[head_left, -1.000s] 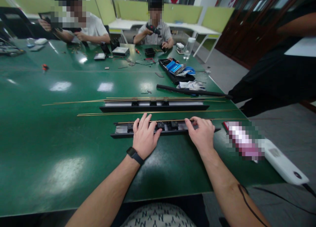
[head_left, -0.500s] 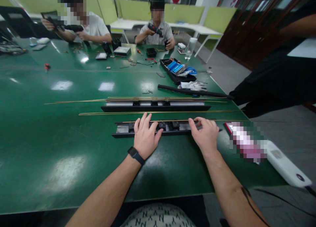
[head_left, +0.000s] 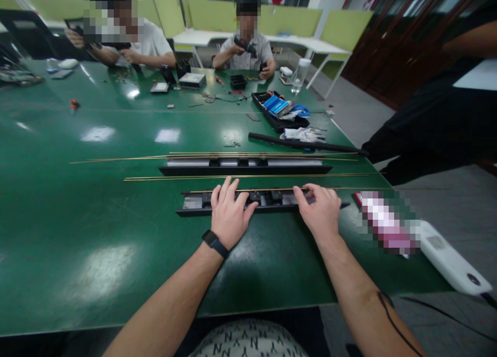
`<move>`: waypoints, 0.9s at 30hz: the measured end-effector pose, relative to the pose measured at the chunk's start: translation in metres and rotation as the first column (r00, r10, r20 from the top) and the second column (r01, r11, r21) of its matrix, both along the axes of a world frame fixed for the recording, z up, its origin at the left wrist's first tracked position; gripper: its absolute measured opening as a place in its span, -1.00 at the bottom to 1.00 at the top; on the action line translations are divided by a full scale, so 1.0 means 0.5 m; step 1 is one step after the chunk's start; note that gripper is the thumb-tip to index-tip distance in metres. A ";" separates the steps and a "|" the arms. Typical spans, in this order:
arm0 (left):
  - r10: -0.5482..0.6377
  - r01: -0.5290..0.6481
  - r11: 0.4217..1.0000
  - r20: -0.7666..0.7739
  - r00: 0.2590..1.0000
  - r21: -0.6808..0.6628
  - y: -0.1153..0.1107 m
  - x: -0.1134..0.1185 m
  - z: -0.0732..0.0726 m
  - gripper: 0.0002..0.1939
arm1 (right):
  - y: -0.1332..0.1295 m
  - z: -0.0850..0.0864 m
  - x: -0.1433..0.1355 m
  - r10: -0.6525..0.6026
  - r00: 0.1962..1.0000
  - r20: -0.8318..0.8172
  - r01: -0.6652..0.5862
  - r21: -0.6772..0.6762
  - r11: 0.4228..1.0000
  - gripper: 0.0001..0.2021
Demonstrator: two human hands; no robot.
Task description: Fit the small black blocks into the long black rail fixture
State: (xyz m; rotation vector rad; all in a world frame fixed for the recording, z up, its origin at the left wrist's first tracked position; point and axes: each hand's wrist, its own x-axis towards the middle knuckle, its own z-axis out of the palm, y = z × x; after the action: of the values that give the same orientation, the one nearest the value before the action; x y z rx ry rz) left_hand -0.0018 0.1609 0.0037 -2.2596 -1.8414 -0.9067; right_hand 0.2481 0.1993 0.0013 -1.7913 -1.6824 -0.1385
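A black-edged metal channel (head_left: pixel 192 202) lies across the table before me, with several small black blocks (head_left: pixel 275 197) seated inside it. My left hand (head_left: pixel 230 212) lies over the channel, fingers spread and touching its far edge, and holds nothing; part of a block shows between thumb and forefinger. Along the channel's far side runs a thin brass-coloured rod (head_left: pixel 359 188). My right hand (head_left: pixel 320 209) pinches that rod between thumb and fingers above the channel's right part. The fingers hide the exact grip.
Behind lies a second channel (head_left: pixel 186 171) with brass-coloured rods (head_left: pixel 151 179) around it. Farther off are a black bar (head_left: pixel 279 139), white gloves (head_left: pixel 305 134) and a black tray (head_left: pixel 267 113). A white power strip (head_left: pixel 446 256) sits right. Two people work opposite; another stands at right.
My right hand has shifted slightly left along the channel, and the rod's left end has slid a little left with it. My left hand is nearly unmoved.
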 end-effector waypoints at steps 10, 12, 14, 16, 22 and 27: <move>-0.002 0.002 1.000 -0.001 1.000 0.011 0.000 -0.001 -0.002 -0.70 | -0.001 0.004 -0.002 -0.020 1.000 -0.018 0.019 -0.023 1.000 -0.57; -0.003 0.003 1.000 0.008 1.000 0.013 0.001 -0.002 -0.003 -0.70 | -0.001 0.005 -0.003 -0.022 0.999 -0.024 0.021 -0.035 0.999 -0.58; -0.002 0.002 1.000 0.014 1.000 0.014 0.002 -0.002 -0.003 -0.69 | -0.001 0.005 -0.005 -0.008 1.000 -0.027 0.007 -0.042 0.999 -0.59; 0.004 -0.004 1.000 0.015 1.000 0.017 0.003 -0.001 -0.004 -0.68 | 0.000 0.005 -0.005 0.000 1.000 -0.026 -0.001 -0.040 0.999 -0.58; 0.009 -0.009 1.000 0.020 1.000 0.021 0.001 -0.001 -0.003 -0.70 | 0.003 0.000 0.006 -0.024 1.000 -0.014 0.024 -0.028 0.999 -0.57; 0.009 -0.010 1.000 0.017 1.000 0.024 0.000 -0.004 -0.004 -0.69 | 0.003 0.002 0.015 -0.047 0.999 -0.005 0.047 -0.025 0.999 -0.60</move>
State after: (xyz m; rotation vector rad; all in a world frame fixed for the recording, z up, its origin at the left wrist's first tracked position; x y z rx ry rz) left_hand -0.0039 0.1608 0.0014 -2.2342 -1.8362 -0.9446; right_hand 0.2558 0.2008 0.0023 -1.8490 -1.6453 -0.1339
